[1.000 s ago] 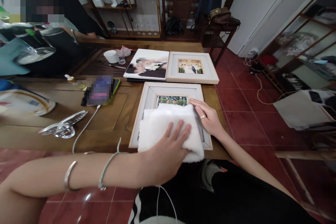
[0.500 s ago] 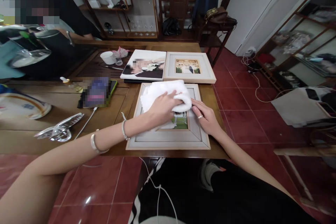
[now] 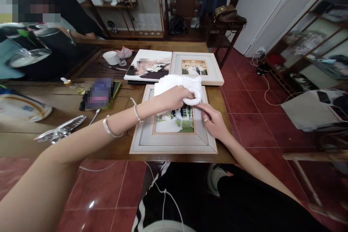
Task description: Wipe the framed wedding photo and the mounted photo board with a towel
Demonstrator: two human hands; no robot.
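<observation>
A pale framed photo [image 3: 174,141] lies flat on the wooden table [image 3: 67,116] right in front of me. My left hand [image 3: 174,97] is closed on a bunched white cloth [image 3: 179,83] and presses it onto the far part of the frame. My right hand [image 3: 213,121], a ring on one finger, rests open and flat on the frame's right rail, its fingertips just below the cloth. Most of the photo under the glass shows below the cloth.
Beyond it lie a frameless photo print [image 3: 149,66] and a second pale frame [image 3: 195,68]. To the left are a phone [image 3: 101,92] with a cable, a plate [image 3: 19,106], a glass dish [image 3: 58,131] and a white cup [image 3: 111,57]. Another person sits at far left.
My left hand slid the cloth from the frame's near edge up to its far edge, bunching it and uncovering the photo. The right hand stayed on the right rail.
</observation>
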